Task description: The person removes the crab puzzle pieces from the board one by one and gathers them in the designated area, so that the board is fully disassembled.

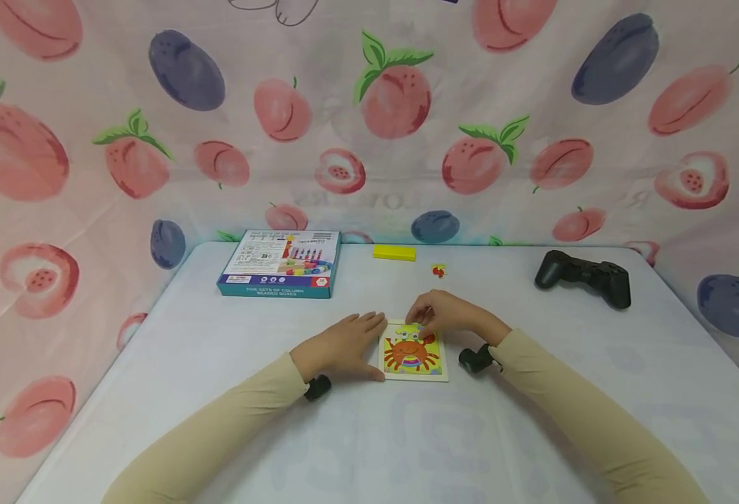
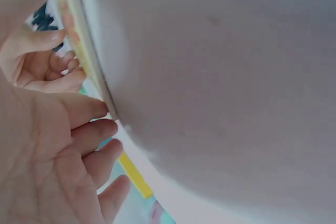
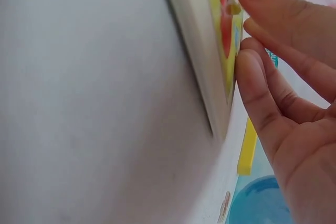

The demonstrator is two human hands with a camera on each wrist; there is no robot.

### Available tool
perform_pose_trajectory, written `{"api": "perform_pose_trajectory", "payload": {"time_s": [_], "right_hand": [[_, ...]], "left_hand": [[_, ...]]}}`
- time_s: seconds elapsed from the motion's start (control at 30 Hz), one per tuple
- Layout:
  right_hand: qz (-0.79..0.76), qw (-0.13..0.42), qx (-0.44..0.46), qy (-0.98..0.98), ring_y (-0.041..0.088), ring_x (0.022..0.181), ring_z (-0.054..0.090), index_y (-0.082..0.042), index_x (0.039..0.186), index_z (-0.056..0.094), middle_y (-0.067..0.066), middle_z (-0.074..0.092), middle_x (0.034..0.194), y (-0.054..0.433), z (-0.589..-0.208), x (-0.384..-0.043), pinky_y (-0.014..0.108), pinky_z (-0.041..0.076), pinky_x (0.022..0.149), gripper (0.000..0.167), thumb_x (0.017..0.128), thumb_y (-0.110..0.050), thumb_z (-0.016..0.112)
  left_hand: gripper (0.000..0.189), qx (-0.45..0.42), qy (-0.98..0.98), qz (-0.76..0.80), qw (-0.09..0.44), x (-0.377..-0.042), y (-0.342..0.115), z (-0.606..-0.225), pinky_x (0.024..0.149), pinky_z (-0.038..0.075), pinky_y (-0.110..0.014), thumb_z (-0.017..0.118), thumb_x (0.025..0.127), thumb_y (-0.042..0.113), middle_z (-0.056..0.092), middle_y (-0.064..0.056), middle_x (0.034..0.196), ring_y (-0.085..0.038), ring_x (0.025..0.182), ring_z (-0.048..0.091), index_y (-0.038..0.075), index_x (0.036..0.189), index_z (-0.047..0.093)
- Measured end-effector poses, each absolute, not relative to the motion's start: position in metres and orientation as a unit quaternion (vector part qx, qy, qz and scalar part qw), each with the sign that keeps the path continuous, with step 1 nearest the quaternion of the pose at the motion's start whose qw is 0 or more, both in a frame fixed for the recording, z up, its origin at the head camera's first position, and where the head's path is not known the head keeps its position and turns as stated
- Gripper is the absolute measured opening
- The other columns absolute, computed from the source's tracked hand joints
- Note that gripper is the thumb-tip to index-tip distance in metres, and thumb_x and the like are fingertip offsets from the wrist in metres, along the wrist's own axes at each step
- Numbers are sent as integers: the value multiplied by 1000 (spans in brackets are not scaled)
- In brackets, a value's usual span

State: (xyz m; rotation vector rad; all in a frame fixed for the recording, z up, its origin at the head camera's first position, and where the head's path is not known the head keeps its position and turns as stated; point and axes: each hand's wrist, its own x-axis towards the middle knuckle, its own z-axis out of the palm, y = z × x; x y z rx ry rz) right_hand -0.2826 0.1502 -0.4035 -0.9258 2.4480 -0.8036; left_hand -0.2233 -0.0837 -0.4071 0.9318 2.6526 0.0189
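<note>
A small crab jigsaw puzzle [image 1: 410, 355] in a pale frame lies flat on the white table. My left hand [image 1: 342, 348] is at its left side, fingers extended; the thumb points to the lower left corner and the fingertips meet the frame's edge in the left wrist view. My right hand [image 1: 443, 313] is over the puzzle's top edge with bent fingers. In the right wrist view its fingertips [image 3: 252, 69] touch the picture side; whether a piece is pinched between them is hidden. A loose red-and-yellow puzzle piece [image 1: 438, 270] lies beyond the right hand.
A flat teal-and-white toy box [image 1: 277, 264] lies at the back left. Near the back edge is a yellow block [image 1: 394, 253]. A black game controller [image 1: 583, 278] rests at the back right. Fruit-print cloth [image 1: 401, 175] hangs behind the table.
</note>
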Motion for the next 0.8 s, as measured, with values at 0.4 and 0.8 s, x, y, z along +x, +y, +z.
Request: {"api": "perform_pose_trajectory", "payload": {"time_s": [0.4,0.8], "right_hand": [[-279,191,-337,879,11,82,55,-8,102,71,4,65,94,146,-406,-280,21,52,76,26,77,-9,76],[-239,248,-352,870,12,85,52,-15,110,71,2,62,99,140,-404,-289,19,49,77,32,80,-5,72]], "left_hand": [[94,345,925,-34,156,-223,-87,-410,121,13,-38,50,83,68,16,-3,159,-21,147,14,13,152,16],[92,357,923,-47,134,-224,-90,-414,121,14,-36,49,84,67,18,-3,159,-20,147,15,13,152,17]]}}
